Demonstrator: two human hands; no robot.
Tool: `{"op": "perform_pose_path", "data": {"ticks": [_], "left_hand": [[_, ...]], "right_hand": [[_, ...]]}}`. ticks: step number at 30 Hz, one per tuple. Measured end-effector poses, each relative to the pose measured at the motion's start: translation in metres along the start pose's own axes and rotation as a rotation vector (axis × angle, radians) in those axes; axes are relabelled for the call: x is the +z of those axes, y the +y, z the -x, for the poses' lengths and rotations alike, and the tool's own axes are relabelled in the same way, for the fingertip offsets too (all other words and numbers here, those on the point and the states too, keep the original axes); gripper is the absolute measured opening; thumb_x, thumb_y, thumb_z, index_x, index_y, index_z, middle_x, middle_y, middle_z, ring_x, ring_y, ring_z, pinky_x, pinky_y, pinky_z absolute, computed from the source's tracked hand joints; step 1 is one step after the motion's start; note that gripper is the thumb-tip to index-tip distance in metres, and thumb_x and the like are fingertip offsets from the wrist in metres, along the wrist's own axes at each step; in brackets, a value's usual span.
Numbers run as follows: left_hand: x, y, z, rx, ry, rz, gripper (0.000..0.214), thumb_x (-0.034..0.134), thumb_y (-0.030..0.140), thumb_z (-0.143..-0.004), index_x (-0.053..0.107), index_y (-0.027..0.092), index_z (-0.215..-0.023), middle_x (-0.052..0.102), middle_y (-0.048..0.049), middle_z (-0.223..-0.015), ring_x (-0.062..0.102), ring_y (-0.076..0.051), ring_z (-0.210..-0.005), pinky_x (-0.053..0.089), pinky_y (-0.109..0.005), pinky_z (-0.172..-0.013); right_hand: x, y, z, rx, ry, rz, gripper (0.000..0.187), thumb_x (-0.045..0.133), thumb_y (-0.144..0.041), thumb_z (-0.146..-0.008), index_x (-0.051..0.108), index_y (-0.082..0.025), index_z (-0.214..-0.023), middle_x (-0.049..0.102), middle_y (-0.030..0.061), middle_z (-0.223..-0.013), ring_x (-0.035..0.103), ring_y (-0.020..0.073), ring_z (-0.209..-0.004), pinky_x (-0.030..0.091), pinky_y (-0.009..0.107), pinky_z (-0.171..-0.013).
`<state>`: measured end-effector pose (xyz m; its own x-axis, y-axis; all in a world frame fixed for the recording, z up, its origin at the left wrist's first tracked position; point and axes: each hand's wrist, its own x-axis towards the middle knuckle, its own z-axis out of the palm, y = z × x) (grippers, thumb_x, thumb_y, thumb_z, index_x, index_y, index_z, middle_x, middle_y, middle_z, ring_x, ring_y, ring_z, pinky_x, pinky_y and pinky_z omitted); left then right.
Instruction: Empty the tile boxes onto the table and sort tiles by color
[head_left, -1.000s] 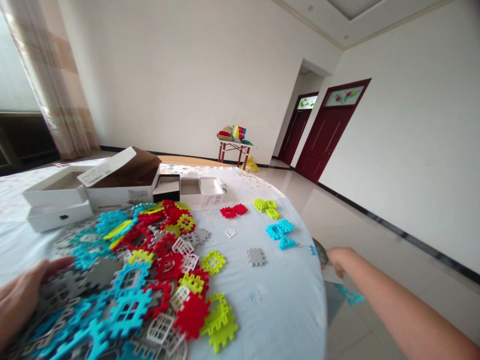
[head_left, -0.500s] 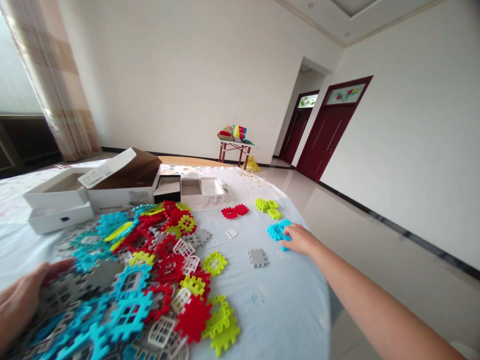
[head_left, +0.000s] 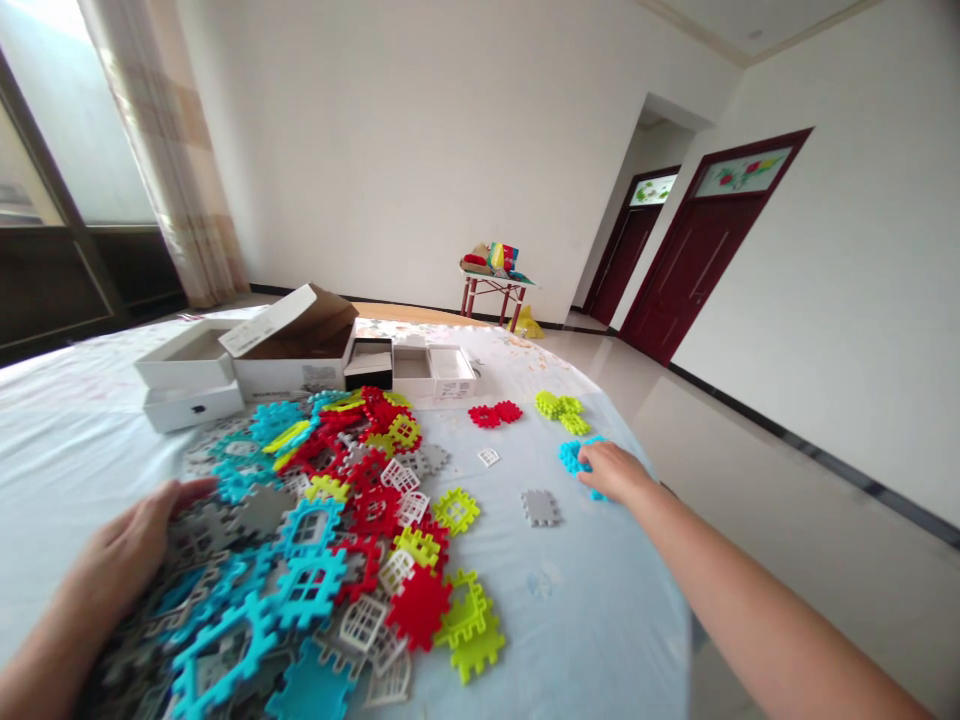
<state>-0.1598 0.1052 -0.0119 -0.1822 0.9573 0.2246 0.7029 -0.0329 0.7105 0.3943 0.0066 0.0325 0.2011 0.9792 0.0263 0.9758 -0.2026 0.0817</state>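
A heap of flat, notched plastic building pieces in blue, red, lime green and grey, mixed with white window-frame pieces (head_left: 364, 622), covers the left of the table. My left hand (head_left: 139, 545) rests at the heap's left edge, fingers stretched over the grey pieces (head_left: 262, 512). At the table's right side my right hand (head_left: 616, 470) has its fingers closed on blue building pieces (head_left: 572, 457); the fingertips are partly hidden. Just beyond lie the lime green pieces (head_left: 561, 408), and farther left two red pieces (head_left: 495, 414). One grey square piece (head_left: 541, 508) lies alone nearer me.
Open white boxes (head_left: 191, 408) and a black box (head_left: 369, 363) stand behind the heap. The light blue tablecloth (head_left: 592, 600) ends in a curved edge at right. Across the room stands a small side table (head_left: 495, 283) with things on it.
The view has turned left, so the scene sits farther right and more of my left hand shows. My right hand stays at the blue pieces, covering slightly more of them.
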Motion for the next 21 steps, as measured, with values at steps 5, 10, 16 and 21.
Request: {"op": "perform_pose_path", "data": {"ticks": [5, 10, 16, 21], "left_hand": [[-0.009, 0.024, 0.015, -0.135, -0.092, 0.098, 0.063, 0.026, 0.052, -0.073, 0.064, 0.011, -0.102, 0.064, -0.0098, -0.111, 0.057, -0.025, -0.104, 0.035, -0.038, -0.101], [-0.006, 0.020, 0.012, -0.202, -0.120, 0.114, 0.064, 0.027, 0.051, -0.074, 0.061, 0.010, -0.109, 0.063, -0.0108, -0.108, 0.057, -0.025, -0.102, 0.032, -0.039, -0.102], [-0.005, 0.015, 0.009, -0.213, -0.125, 0.141, 0.064, 0.026, 0.052, -0.074, 0.061, 0.011, -0.110, 0.062, -0.0109, -0.111, 0.055, -0.025, -0.105, 0.031, -0.038, -0.103], [-0.007, 0.016, 0.010, -0.172, -0.120, 0.158, 0.064, 0.028, 0.052, -0.072, 0.062, 0.010, -0.106, 0.061, -0.0112, -0.114, 0.054, -0.025, -0.107, 0.029, -0.035, -0.104]], "right_hand": [[-0.018, -0.053, 0.003, -0.144, 0.124, -0.159, 0.020, 0.058, -0.025, -0.075, 0.063, -0.016, -0.092, 0.064, 0.0098, -0.092, 0.056, 0.0225, -0.093, 0.039, 0.030, -0.081], [-0.032, -0.144, 0.038, -0.635, -0.106, -0.587, 0.033, 0.064, -0.045, -0.073, 0.063, -0.019, -0.094, 0.063, 0.0025, -0.086, 0.057, 0.0146, -0.078, 0.043, 0.024, -0.072], [-0.029, -0.198, 0.071, -0.846, -0.046, -0.434, 0.068, 0.069, -0.060, -0.057, 0.057, -0.016, -0.107, 0.058, 0.0098, -0.098, 0.053, 0.0249, -0.093, 0.042, 0.037, -0.087], [-0.031, -0.196, 0.063, -0.835, -0.028, -0.459, 0.071, 0.070, -0.042, -0.063, 0.046, -0.015, -0.124, 0.055, 0.0111, -0.109, 0.051, 0.0240, -0.102, 0.040, 0.035, -0.092]]}}
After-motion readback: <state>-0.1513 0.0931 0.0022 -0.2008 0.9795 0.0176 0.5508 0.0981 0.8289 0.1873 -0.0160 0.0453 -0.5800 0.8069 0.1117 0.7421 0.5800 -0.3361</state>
